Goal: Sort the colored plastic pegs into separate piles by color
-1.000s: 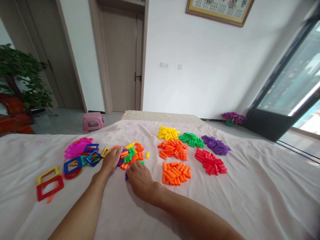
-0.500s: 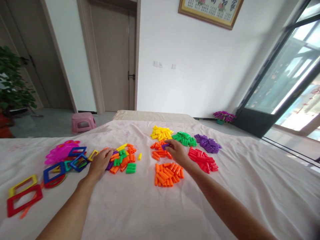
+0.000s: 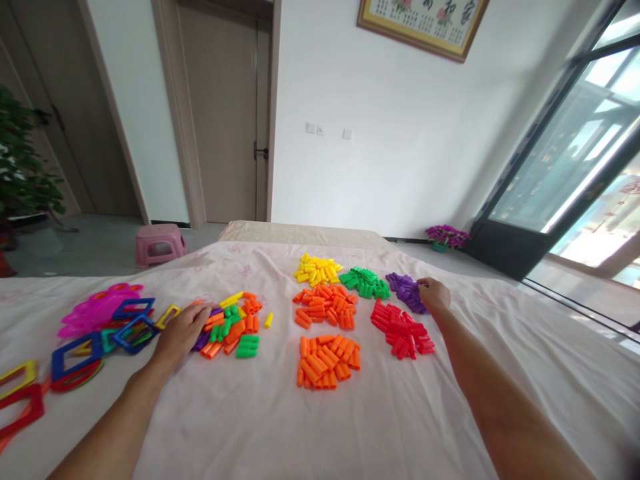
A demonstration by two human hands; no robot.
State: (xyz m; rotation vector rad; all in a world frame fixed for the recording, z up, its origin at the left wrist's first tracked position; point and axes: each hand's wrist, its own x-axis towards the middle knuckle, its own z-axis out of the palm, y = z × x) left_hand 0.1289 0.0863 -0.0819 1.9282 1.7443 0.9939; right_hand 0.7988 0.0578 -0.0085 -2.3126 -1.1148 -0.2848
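Purple pieces (image 3: 404,292) — small, heaped; mixed pile (image 3: 233,325) — orange, green, yellow, purple.

- Daylight poured in through the glass door (image 3: 550,167) on the right, its brightest panes (image 3: 623,83) washed nearly white.
- The left-hand door (image 3: 75,133) sat dimmer.
- Folds in the cloth (image 3: 390,420) held soft shadows.
- Edges looked stretched; the framed picture's (image 3: 420,23) small lettering blurred.

A lane of bare cloth (image 3: 280,407) runs between the mixed pile (image 3: 231,331) and the two orange piles (image 3: 327,363), narrowed by one yellow piece (image 3: 269,321); the red pile (image 3: 403,331) obstructs the near approach to the purple pile (image 3: 404,291).
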